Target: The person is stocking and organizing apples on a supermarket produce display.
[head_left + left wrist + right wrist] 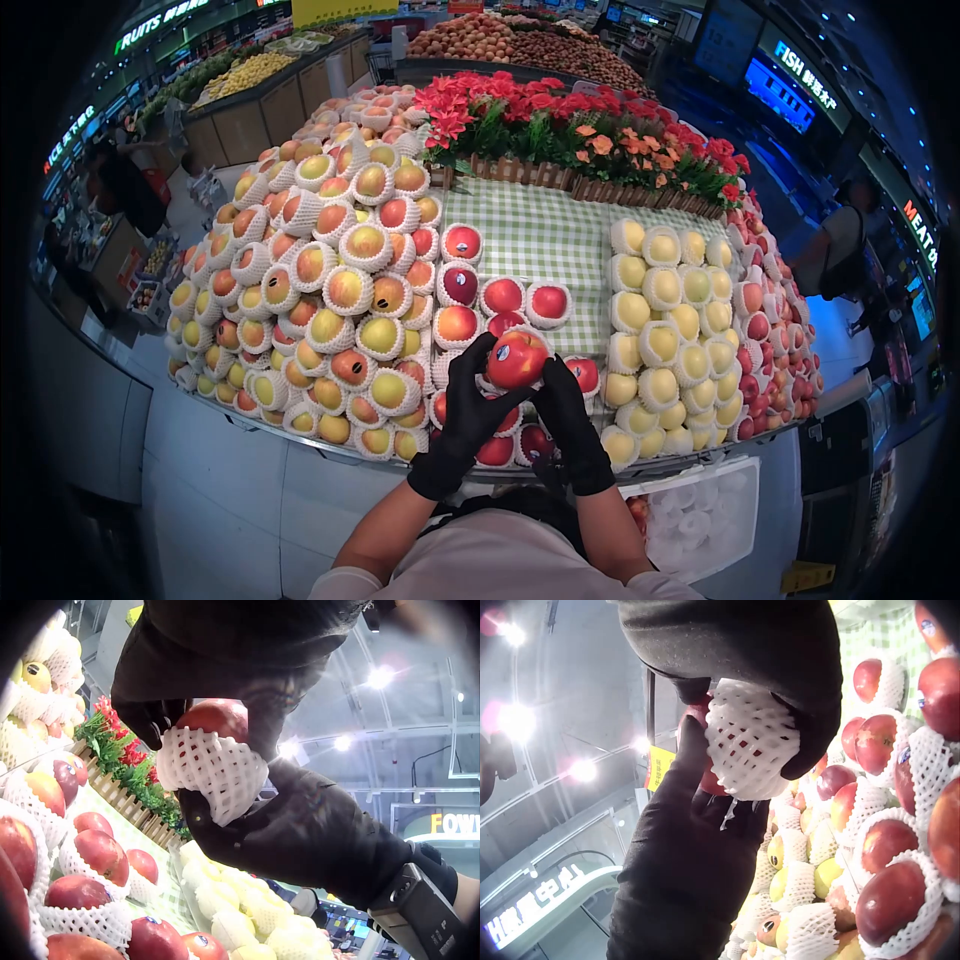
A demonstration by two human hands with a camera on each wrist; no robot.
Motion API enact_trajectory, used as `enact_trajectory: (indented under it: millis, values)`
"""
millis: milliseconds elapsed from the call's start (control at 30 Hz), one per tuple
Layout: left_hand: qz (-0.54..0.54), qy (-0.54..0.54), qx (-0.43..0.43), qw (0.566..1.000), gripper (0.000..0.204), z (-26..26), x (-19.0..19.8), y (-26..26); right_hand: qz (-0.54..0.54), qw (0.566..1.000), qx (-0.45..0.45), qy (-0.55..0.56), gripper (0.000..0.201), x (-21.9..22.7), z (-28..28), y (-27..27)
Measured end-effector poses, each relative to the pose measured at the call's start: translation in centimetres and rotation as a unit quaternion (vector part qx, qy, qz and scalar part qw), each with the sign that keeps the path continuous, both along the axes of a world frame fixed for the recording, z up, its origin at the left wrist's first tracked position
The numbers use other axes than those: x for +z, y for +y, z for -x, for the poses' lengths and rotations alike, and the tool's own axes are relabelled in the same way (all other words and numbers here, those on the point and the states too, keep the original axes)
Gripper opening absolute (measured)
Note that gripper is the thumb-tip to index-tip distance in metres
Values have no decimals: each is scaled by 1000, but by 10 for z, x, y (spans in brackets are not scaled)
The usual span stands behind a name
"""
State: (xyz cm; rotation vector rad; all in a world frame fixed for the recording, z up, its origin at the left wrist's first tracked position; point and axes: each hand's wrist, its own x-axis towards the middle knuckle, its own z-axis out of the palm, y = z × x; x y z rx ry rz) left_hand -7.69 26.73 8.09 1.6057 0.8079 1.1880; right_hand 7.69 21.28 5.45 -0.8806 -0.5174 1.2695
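A red apple with a small blue-and-white sticker is held up between both black-gloved hands, above the front of a fruit display. A white foam net wraps its lower part, and red skin shows above the rim. My left hand grips it from the left with thumb and fingers apart around it. My right hand holds the other side, its fingers curved over the foam net in the right wrist view. Just beyond the hands, red apples in foam nets lie on a checked cloth.
Yellow-red apples in nets are heaped on the left. Pale yellow fruit stands in rows on the right, with more red apples beyond. Red flowers behind a low wooden fence line the back. A white box of foam nets sits below right.
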Motion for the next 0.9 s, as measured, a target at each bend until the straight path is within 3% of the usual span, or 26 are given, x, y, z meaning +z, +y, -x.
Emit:
enact_trajectory:
  millis: [100, 200, 300, 433, 567, 733, 833, 900]
  values:
    - [-29, 26, 1, 999, 86, 2, 3, -2, -55, 996, 23, 60, 37, -16, -6, 0]
    - [-57, 39, 5, 998, 86, 1, 3, -2, -23, 991, 12, 130, 33, -5, -4, -4]
    - [-71, 59, 14, 996, 87, -1, 2, -3, -50, 996, 11, -71, 37, -9, -4, -6]
    - [-84, 100, 39, 991, 86, -3, 3, -4, 15, 992, 0, -126, 46, 27, 4, -3]
    - [59, -8, -65, 996, 83, 1, 5, 6, -9, 990, -19, -136, 48, 27, 1, -2]
    - [212, -150, -172, 950, 75, 8, 11, 11, 5, 991, -22, -129, 45, 11, -15, 0]
    - [254, -171, -184, 934, 71, 8, 14, 5, 9, 994, -38, -99, 41, 25, -3, -1]
    - [201, -125, -180, 955, 71, 7, 2, 9, -6, 999, -30, -40, 40, 3, -5, -1]
